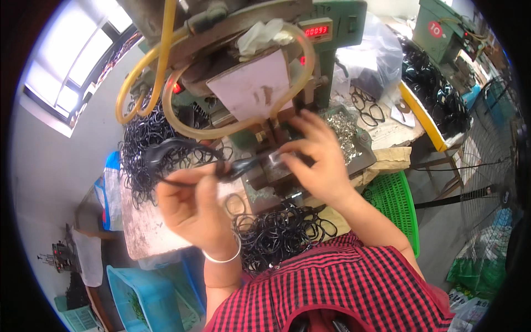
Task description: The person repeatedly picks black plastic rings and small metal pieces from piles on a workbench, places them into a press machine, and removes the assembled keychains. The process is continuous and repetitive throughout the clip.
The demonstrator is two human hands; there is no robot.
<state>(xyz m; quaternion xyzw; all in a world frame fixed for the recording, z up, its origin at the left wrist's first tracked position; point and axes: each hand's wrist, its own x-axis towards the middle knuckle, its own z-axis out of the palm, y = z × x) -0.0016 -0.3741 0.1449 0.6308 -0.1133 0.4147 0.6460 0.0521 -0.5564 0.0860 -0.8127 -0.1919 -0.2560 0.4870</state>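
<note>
Counting 2 bare hands above 1 counter [146,235], in front of 1 green-grey press [332,14]. Gripping 1 black frame [240,167] with the left hand [199,207], clamped between thumb and fingers, and wearing 1 white bracelet [221,257] around that wrist. Lying between the 2 hands, just in front of the press, and blurred along the outer loop. Reaching with the right hand [283,153] to 1 small shiny piece [274,159], thumb and forefinger near each other; cannot tell whether pinched on anything. Piled on the counter in 2 heaps of dark loops, too tangled to count: 1 left heap [144,157] beside the press, 1 near heap [276,232] by the checked garment [332,276]. Mounted on the press: 1 pale sheet [251,83] and 1 lit red display [317,31]. Standing lower down: 1 green basket [398,205] at right, 1 blue bin [141,296] at left.
</note>
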